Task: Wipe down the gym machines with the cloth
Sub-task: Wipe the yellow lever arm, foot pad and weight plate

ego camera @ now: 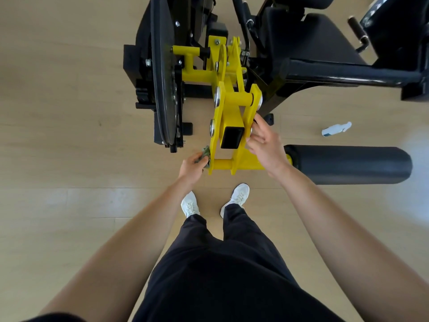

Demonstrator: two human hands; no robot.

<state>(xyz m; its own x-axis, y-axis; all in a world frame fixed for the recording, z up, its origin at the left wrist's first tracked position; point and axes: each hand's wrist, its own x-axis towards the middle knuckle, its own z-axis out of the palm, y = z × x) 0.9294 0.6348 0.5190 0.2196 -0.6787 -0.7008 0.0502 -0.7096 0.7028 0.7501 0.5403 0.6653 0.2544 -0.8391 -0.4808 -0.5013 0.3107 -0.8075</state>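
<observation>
The green cloth [205, 155] is gripped in the curled left hand [193, 165] and pressed against the yellow lever arm [229, 112], mid-wipe. The arm is touched by the right hand [267, 145], fingers loosely extended. The next pass likely requires the cloth to be shifted onto unwiped faces.

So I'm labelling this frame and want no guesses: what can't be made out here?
Head view only:
Cloth: mostly hidden inside the left hand; its size is unclear.
Spray bottle on the floor: label too small to read.
Black seat: cut off by the top edge.
Yellow arm: underside hidden by the arm itself.
</observation>
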